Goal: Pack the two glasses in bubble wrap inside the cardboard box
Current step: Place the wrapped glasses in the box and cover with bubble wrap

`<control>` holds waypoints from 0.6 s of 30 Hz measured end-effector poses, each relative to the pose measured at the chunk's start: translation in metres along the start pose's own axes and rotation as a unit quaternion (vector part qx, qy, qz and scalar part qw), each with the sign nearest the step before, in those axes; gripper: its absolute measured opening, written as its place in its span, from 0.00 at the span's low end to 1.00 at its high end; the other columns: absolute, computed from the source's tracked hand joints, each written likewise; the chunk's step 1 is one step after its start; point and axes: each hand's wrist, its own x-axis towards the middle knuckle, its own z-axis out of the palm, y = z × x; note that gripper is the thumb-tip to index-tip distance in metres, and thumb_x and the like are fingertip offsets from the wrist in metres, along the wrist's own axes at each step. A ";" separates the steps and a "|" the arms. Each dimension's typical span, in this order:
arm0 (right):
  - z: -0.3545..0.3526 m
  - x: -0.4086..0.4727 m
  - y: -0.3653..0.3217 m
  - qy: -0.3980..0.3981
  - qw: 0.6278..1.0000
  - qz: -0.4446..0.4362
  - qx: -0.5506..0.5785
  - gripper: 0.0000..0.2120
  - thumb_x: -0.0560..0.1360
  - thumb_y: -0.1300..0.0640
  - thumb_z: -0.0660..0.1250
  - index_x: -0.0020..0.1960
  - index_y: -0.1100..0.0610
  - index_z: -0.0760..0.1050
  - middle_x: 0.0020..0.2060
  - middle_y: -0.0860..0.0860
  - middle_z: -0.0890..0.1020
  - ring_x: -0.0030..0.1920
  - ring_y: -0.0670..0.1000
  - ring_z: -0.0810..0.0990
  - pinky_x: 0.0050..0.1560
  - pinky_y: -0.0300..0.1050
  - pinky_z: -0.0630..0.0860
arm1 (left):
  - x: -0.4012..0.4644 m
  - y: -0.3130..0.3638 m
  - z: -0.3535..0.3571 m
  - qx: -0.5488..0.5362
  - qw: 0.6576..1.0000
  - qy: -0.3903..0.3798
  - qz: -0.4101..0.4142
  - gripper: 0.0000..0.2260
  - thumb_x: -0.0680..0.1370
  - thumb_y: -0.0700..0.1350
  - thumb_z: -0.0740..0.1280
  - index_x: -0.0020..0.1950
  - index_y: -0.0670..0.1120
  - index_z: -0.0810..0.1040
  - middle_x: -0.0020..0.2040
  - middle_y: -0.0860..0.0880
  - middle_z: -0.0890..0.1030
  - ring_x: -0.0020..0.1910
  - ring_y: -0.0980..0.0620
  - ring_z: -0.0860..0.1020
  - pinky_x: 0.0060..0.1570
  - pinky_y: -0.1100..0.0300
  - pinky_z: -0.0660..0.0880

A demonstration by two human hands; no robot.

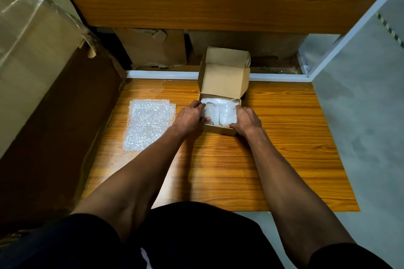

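Note:
A small cardboard box (pixel 220 130) stands on the wooden table with its lid (pixel 225 81) raised at the back. Inside lie glasses (pixel 211 110) bedded in bubble wrap (pixel 227 111); how many glasses there are I cannot tell. My left hand (pixel 190 117) grips the left side of the box, its fingers curled over the rim onto the wrap. My right hand (pixel 246 121) grips the right side, with fingers curled into the box and the thumb at the front edge. A loose flat sheet of bubble wrap (pixel 148 123) lies on the table to the left.
A large cardboard carton (pixel 32 61) wrapped in plastic stands at the left edge of the table (pixel 284 148). A wooden shelf (pixel 207 0) overhangs the back, with cardboard boxes (pixel 153 48) under it. Grey floor (pixel 360 116) lies to the right.

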 end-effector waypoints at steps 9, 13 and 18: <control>0.016 -0.023 -0.026 0.182 0.983 -0.018 -0.004 0.23 0.78 0.46 0.73 0.68 0.55 0.76 0.65 0.56 0.75 0.65 0.57 0.72 0.62 0.53 0.75 | -0.046 -0.038 0.013 -0.056 0.987 0.145 -0.031 0.21 0.86 0.55 0.60 0.77 0.47 0.71 0.71 0.44 0.72 0.67 0.42 0.74 0.61 0.43 0.78; 0.030 -0.036 -0.059 0.219 0.967 -0.132 0.023 0.11 0.79 0.54 0.71 0.60 0.56 0.79 0.55 0.55 0.81 0.56 0.56 0.77 0.55 0.51 0.77 | -0.071 -0.064 0.012 0.031 0.976 0.127 -0.174 0.22 0.86 0.55 0.59 0.77 0.46 0.69 0.73 0.41 0.71 0.69 0.39 0.70 0.65 0.41 0.71; 0.056 -0.044 -0.097 0.208 0.945 -0.242 0.064 0.08 0.76 0.60 0.70 0.55 0.57 0.79 0.48 0.55 0.80 0.50 0.57 0.77 0.50 0.53 0.77 | -0.086 -0.088 0.022 0.002 0.983 0.054 -0.175 0.23 0.85 0.53 0.61 0.77 0.44 0.67 0.69 0.38 0.74 0.66 0.36 0.73 0.61 0.40 0.74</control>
